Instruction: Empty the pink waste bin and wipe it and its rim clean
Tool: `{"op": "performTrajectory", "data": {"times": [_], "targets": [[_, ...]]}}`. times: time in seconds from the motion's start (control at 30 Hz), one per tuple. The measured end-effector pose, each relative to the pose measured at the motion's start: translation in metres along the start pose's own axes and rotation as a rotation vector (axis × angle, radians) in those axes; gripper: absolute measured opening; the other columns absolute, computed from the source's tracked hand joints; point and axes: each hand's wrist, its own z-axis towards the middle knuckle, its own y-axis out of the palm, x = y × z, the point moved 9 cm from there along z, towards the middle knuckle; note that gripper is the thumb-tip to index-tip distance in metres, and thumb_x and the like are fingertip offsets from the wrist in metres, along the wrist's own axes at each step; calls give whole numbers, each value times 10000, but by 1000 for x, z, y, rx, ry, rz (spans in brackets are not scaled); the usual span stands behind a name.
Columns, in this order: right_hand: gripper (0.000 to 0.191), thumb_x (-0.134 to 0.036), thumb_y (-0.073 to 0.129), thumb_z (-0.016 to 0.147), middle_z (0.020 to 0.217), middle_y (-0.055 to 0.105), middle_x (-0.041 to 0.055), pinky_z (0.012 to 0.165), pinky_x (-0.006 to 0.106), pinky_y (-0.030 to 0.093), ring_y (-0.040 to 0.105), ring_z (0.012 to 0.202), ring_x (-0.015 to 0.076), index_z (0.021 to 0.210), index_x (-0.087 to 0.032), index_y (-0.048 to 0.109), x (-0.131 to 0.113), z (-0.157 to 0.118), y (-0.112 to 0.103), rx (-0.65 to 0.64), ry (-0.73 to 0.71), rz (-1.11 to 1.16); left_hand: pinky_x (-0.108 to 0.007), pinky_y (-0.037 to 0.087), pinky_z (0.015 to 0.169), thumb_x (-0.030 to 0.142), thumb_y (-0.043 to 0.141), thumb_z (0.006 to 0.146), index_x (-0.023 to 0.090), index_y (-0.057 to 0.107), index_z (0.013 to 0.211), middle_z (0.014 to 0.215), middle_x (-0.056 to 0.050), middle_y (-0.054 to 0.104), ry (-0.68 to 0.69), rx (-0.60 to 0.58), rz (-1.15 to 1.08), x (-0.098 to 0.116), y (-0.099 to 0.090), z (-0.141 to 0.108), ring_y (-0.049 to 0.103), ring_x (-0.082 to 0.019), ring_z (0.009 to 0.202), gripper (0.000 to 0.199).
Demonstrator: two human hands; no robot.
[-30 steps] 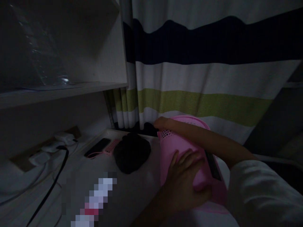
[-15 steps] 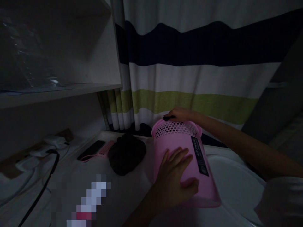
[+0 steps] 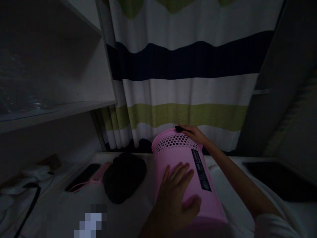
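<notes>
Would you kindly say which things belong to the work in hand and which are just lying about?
In use: pink cylindrical plastic bin; small black handheld item.

Seemingly lying about: crumpled black bundle; rectangular black phone; thin black cable.

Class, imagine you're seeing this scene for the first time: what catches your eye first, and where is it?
The bright pink bin stands out near the middle, with a left hand spread on its side and a right hand at its rim, holding a small dark item. Behind it hangs a boldly striped curtain; left of the bin lies a black bundle.
</notes>
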Motion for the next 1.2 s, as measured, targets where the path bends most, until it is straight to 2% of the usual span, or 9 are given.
{"op": "performTrajectory", "data": {"times": [0.17,0.37,0.5,0.73,0.9,1.03,1.2], "targets": [[420,-362,489,838,1228,566,34,975,379,395,542,1107,207,1236,-233,519,17,-17,-12,82,34,47,-574,163,1090,298,502,805,243,320,1349,1441,-51,329,18,1,30,-2,2,0,259,-239,1339,576],[414,-364,567,763,1191,590,32,1022,425,352,535,1119,223,1153,-226,595,63,-64,-26,373,209,236,-596,170,1077,314,509,806,247,287,1360,1445,-65,320,60,-33,65,-2,9,2,251,-257,1341,600],[423,-395,584,737,1181,596,26,1037,431,331,530,1127,217,1127,-234,612,84,-87,-20,500,281,334,-594,157,1081,303,494,824,267,239,1375,1457,-61,296,70,-16,80,0,8,1,229,-254,1348,608],[458,-411,594,730,1203,581,31,1037,411,331,512,1148,207,1146,-221,598,98,-101,-9,605,361,421,-574,142,1092,287,470,847,275,204,1381,1466,-54,275,77,-31,111,-2,7,0,190,-240,1361,596],[490,-423,592,736,1215,573,46,1016,413,351,517,1136,212,1174,-203,577,120,-123,8,668,441,489,-555,122,1099,259,432,868,270,182,1393,1480,-46,241,63,-45,132,-7,6,-7,156,-231,1370,582],[500,-462,591,727,1153,617,67,942,437,414,573,1041,230,1140,-179,601,141,-146,35,676,522,544,-557,114,1096,271,424,878,283,148,1405,1484,-43,227,51,-34,135,-15,1,-14,147,-237,1371,595],[473,-500,577,730,1081,654,70,864,411,469,600,979,228,1070,-176,634,150,-161,70,643,568,609,-550,164,1086,290,431,874,316,169,1401,1482,-28,235,23,15,92,-29,-8,-24,173,-248,1364,589]]}}
